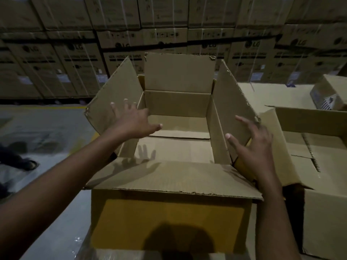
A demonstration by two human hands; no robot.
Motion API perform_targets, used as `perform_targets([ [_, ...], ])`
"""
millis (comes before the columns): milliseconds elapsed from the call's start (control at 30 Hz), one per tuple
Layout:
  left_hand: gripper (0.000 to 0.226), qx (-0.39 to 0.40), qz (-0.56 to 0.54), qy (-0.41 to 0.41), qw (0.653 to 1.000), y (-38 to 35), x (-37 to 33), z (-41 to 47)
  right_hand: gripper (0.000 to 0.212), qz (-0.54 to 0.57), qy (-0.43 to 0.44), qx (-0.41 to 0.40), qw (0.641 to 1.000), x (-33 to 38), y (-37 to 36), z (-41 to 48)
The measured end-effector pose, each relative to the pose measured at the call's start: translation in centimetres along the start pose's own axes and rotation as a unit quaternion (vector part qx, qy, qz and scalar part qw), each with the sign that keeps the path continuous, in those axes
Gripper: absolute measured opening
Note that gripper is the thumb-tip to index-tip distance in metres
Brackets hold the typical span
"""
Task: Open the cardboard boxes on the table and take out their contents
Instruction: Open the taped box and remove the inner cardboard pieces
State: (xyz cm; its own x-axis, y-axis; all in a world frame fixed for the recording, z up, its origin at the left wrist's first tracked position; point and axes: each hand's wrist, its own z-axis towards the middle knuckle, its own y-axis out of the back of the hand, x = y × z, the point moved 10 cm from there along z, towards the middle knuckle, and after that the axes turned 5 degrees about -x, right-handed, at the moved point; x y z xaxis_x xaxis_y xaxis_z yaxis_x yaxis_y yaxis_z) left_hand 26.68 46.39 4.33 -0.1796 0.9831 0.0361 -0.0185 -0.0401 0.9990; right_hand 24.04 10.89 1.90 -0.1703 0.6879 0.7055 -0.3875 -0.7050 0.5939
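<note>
A large cardboard box [169, 218] stands right in front of me with all its top flaps spread open. Inside I see only its bare cardboard bottom. My left hand [132, 121] reaches over the left flap with fingers spread straight, holding nothing. My right hand [253, 145] lies with straight fingers against the outer face of the upright right flap. A second open cardboard box [323, 209] stands close on the right, its inside showing only cardboard.
A small taped box [328, 92] sits at the far right. A wall of stacked printed cartons [169, 34] fills the background. A grey floor and a person's sandalled foot [28, 164] lie to the left. Clear plastic wrap covers the surface below the box.
</note>
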Motion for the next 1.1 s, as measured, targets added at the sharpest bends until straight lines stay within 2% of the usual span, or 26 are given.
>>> perform_targets([
  [133,0.081,0.014,-0.061,-0.027,0.998,0.4,-2.3,-1.6,0.057,0.038,-0.001,0.023,0.999,0.8,1.0,-0.3],
  [467,0.08,0.018,-0.184,-0.088,0.979,2.4,-11.3,-6.9,0.055,0.058,0.034,0.006,0.998,1.9,4.1,-2.1],
  [733,0.079,-0.041,-0.271,-0.114,0.955,4.1,-17.5,-9.6,0.054,0.06,0.025,-0.004,0.998,-0.3,6.9,-4.1],
  [833,0.084,0.033,-0.313,-0.08,0.946,1.7,-19.2,-9.0,0.053,0.074,0.013,-0.001,0.997,-1.5,7.4,-4.4],
  [933,0.083,0.143,-0.419,-0.032,0.896,-0.7,-20.9,-9.0,0.051,0.091,0.005,0.012,0.996,-2.5,7.3,-4.6],
  [1000,0.08,0.172,-0.449,-0.012,0.877,-1.4,-21.7,-9.0,0.049,0.098,0.005,0.033,0.995,-3.1,6.8,-4.5],
  [1100,0.08,0.176,-0.432,0.01,0.884,-2.2,-21.8,-8.1,0.046,0.11,0.01,0.078,0.991,-4.0,6.3,-4.3],
])
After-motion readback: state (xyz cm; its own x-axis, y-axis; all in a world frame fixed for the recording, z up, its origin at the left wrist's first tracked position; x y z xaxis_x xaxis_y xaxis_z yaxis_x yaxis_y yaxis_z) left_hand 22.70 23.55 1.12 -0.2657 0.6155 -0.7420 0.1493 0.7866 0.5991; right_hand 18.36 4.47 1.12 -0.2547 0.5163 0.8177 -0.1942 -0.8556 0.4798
